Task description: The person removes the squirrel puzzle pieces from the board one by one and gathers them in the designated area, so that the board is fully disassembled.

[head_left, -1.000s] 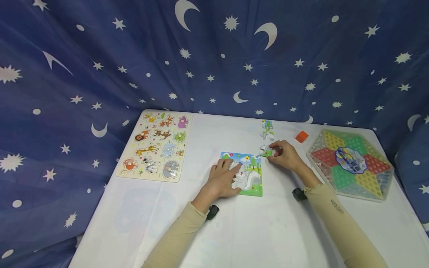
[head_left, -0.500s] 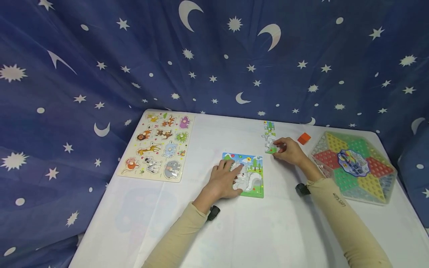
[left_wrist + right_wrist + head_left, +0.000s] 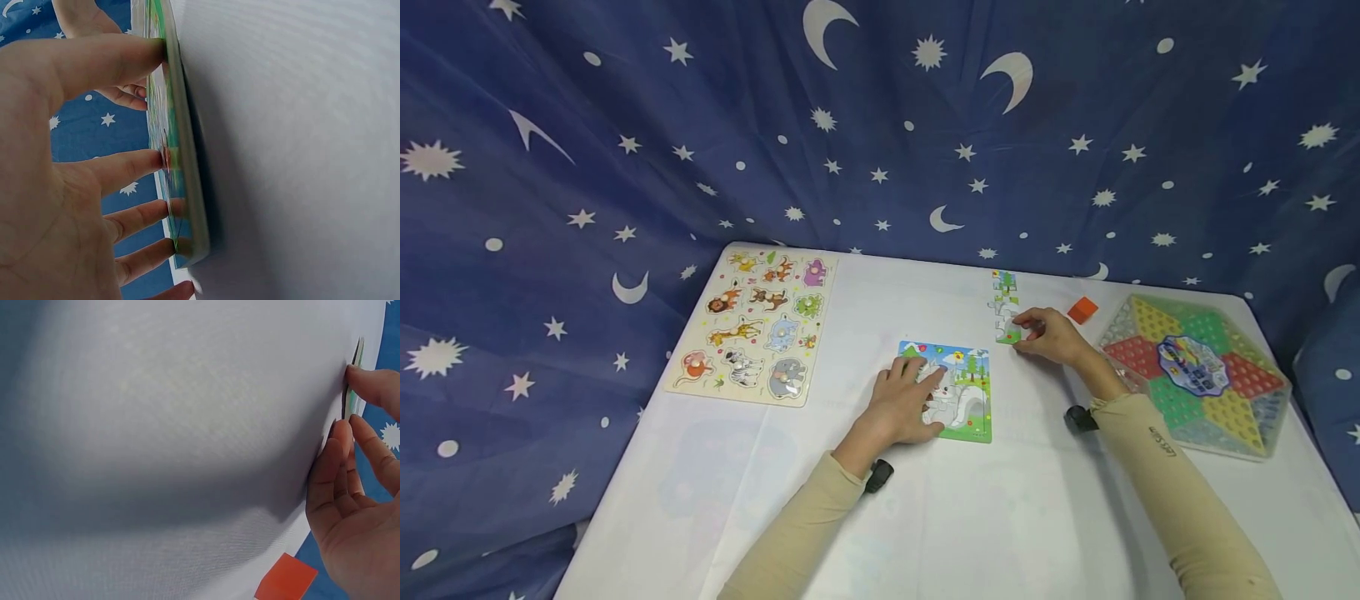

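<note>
In the head view, my left hand (image 3: 898, 402) rests with spread fingers on a square squirrel jigsaw board (image 3: 964, 432), covering its left part. The left wrist view has the thumb and fingertips pressing on the face of this board (image 3: 181, 137). Farther right, my right hand (image 3: 1052, 335) pinches the right edge of a green-and-white jigsaw piece (image 3: 1006, 333) between thumb and fingers. That piece sits at the near end of a short column of jigsaw pieces (image 3: 1004, 285), right up against it. The right wrist view shows the piece (image 3: 351, 397) edge-on at the fingertips.
An animal peg puzzle (image 3: 752, 332) lies at the left of the white table (image 3: 970, 525). Beyond the right hand is an orange block (image 3: 1082, 310). A hexagonal star-board game box (image 3: 1195, 367) stands at the right, close to the right forearm. A starry curtain (image 3: 880, 125) hangs behind.
My right hand has pushed the pinched jigsaw piece away from me, up against the column, closing the gap seen a second ago. The left hand has stayed on the board.
</note>
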Motion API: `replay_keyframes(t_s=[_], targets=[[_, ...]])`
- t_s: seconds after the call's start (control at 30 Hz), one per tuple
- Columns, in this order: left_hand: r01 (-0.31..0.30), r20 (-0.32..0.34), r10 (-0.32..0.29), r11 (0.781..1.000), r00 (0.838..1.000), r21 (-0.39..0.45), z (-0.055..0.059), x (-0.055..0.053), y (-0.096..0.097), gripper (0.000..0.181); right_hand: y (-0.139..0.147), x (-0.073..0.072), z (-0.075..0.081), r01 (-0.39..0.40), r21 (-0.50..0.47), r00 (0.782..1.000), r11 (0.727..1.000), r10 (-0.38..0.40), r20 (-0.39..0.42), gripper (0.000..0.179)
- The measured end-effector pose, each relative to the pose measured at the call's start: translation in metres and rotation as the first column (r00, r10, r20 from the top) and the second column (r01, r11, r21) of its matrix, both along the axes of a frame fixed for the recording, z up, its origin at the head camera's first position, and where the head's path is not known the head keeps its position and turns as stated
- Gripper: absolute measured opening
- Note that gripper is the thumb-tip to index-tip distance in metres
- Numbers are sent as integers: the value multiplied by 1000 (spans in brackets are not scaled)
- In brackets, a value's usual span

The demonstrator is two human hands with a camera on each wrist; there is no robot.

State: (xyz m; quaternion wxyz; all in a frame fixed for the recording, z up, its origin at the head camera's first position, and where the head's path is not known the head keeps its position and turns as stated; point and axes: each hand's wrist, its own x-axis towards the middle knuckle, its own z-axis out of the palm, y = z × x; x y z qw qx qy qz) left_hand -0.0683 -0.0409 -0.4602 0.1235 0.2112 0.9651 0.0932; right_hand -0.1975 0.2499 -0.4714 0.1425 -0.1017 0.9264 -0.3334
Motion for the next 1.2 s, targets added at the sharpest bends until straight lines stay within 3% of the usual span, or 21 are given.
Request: replay_keyframes(t_s=[0.2, 0.4, 0.6, 0.7, 0.83, 0.97, 1.2], targets=[[1, 9, -1, 1000, 1000, 9, -1, -1, 0, 80, -1, 3, 4, 11, -23, 1000, 1000, -11, -1, 46], [2, -11, -2, 999, 1000, 32, -4, -3, -1, 81, -14, 17, 11, 33, -70, 988, 997, -43, -149, 25], [9, -19, -9, 1000, 1000, 23, -4, -3, -2, 81, -43, 44, 20, -121, -59, 969, 991, 105, -223, 12], [10, -16, -10, 1000, 1000, 3, -5, -3, -2, 82, -55, 53, 19, -192, -36, 958, 981, 179, -222, 11], [11, -11, -11, 1000, 1000, -5, -4, -3, -3, 82, -67, 58, 15, -224, 4, 957, 975, 221, -187, 13], [9, -12, -9, 1000, 1000, 5, -5, -3, -3, 82, -75, 57, 12, -213, 51, 964, 976, 218, -149, 17], [14, -14, -14, 1000, 1000, 2, -3, -2, -3, 82, -81, 58, 7, -193, 53, 965, 980, 199, -171, 16]])
